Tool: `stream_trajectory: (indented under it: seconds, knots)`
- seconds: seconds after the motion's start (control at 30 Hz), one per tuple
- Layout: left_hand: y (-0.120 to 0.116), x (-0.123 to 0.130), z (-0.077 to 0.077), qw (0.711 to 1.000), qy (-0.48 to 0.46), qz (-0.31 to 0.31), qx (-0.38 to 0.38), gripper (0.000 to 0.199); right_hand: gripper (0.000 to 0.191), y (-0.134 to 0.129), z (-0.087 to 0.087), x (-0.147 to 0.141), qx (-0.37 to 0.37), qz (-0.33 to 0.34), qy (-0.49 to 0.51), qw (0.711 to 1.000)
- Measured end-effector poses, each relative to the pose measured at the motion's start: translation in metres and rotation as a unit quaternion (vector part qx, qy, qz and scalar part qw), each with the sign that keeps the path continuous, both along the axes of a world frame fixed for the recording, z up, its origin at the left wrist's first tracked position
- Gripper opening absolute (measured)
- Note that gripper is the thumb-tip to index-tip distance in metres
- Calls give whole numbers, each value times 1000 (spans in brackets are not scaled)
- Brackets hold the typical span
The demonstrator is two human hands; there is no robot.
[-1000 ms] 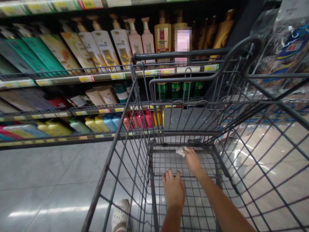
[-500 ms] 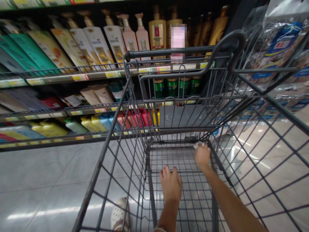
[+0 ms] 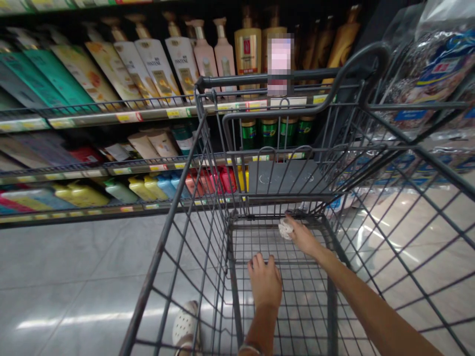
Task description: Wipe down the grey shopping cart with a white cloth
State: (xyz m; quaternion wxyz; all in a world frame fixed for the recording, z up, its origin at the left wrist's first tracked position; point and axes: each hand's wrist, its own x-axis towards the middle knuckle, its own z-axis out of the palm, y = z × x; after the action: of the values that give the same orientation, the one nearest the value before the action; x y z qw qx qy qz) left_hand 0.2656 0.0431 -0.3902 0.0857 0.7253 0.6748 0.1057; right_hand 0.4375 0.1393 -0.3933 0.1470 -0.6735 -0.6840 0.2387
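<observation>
Both of my hands reach down inside a dark grey wire shopping cart (image 3: 178,217). In my right hand (image 3: 302,237) is a crumpled white tissue (image 3: 285,229), held between the fingers just above the wire floor at the cart's far end. Closer to me, my left hand (image 3: 265,284) has its back turned up and its fingers curled over the cross wire of the cart floor. The fingertips of the left hand are partly hidden among the wires. A grey plate (image 3: 285,177) is fixed to the cart's far end, beyond both hands.
Shelves of pump bottles (image 3: 152,69) run behind the cart, with green jars (image 3: 269,132) and colourful bottles (image 3: 148,187) lower down. Plastic-wrapped packages (image 3: 441,74) hang at the right. A white clog (image 3: 185,324) stands on the tiled floor left of the cart.
My right hand has moved left with the tissue, from the far right corner towards the middle of the cart's far end. My left hand keeps its place on the cart floor.
</observation>
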Motion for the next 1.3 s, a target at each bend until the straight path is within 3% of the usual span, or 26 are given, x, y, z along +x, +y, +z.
stream_trajectory:
  seconds: [0.1, 0.23, 0.37, 0.6, 0.73, 0.87, 1.0, 1.17, 1.3]
  knots:
    - [0, 0, 2, 1000, 0, -2, 2, 26, 61, 3, -1, 3, 25, -12, -4, 1000]
    - [0, 0, 4, 1000, 2, -2, 1, 26, 47, 7, -20, -15, 46, -25, 6, 999]
    - [1, 1, 5, 1000, 2, -2, 0, 26, 56, -2, -33, -31, 57, -22, 18, 998]
    - [2, 0, 4, 1000, 3, -2, -4, 25, 51, -25, -14, -49, 73, 93, 45, 992]
    - [2, 1, 4, 1000, 3, -2, -3, 25, 41, -20, -8, -50, 74, 140, 52, 986]
    - [2, 1, 3, 1000, 0, -5, 1, 26, 19, 4, -13, -63, 72, 117, 40, 990]
    - [4, 0, -1, 1000, 2, -7, 2, 24, 29, 24, -21, -90, 71, 68, 31, 995]
    - [5, -1, -4, 1000, 9, -9, 2, 21, 25, 12, -19, -94, 64, 99, 42, 992]
    - [6, 1, -10, 1000, 23, -12, 7, 28, 40, -3, -12, -75, 57, 121, 40, 990]
